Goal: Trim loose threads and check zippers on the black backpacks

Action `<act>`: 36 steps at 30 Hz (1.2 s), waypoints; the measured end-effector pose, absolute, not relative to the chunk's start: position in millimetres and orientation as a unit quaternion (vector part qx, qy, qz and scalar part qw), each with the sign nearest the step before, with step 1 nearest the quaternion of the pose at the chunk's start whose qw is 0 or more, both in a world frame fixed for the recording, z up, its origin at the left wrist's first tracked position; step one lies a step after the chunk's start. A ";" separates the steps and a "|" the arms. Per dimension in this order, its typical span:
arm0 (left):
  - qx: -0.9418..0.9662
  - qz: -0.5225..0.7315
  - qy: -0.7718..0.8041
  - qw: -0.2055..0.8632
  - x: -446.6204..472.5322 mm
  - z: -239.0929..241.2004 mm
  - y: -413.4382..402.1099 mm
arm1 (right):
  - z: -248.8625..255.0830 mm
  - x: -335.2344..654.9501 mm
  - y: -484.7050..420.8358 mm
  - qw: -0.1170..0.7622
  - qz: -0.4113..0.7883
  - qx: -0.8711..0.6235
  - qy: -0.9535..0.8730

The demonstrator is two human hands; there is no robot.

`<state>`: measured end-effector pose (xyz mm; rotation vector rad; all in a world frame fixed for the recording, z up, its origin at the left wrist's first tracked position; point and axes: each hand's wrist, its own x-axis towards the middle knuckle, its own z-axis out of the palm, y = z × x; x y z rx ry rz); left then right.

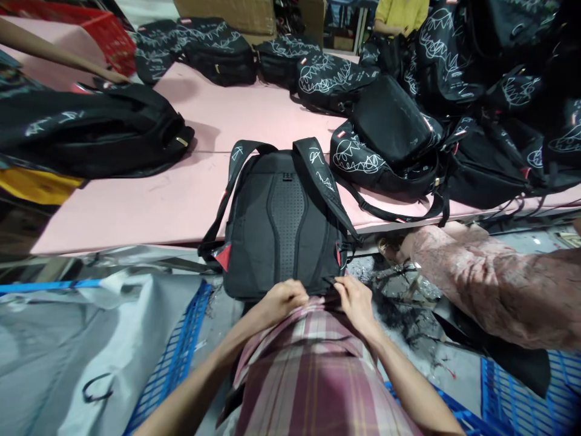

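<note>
On one pink desk (136, 212), one backpack (287, 224) lies near, bearing two shoulder straps (318, 166) and two red tabs (222, 258); one black bag (104, 130) lies left. Far left, one red crate (109, 39); far, one yellow shirt (403, 13). Heaped bags (488, 160) at right overlap too much to count.

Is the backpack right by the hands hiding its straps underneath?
No, both shoulder straps show on the upward side of the black backpack.

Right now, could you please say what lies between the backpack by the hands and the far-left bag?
The head view shows just pink tabletop between the backpack and far-left bag.
</note>
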<state>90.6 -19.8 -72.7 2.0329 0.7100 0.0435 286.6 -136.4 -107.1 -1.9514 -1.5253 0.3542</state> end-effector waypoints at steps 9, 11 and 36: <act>0.919 0.089 0.365 0.122 77.8 -100.3 -22.4 | -135.1 256.3 -148.9 0.312 0.207 -0.808 -0.455; 0.922 0.086 0.365 0.094 73.1 -106.5 -20.4 | -143.4 248.7 -148.2 0.303 0.173 -0.807 -0.477; 0.933 0.077 0.253 0.243 121.1 -89.6 13.4 | -131.1 317.5 -144.5 0.327 0.055 -0.853 -0.403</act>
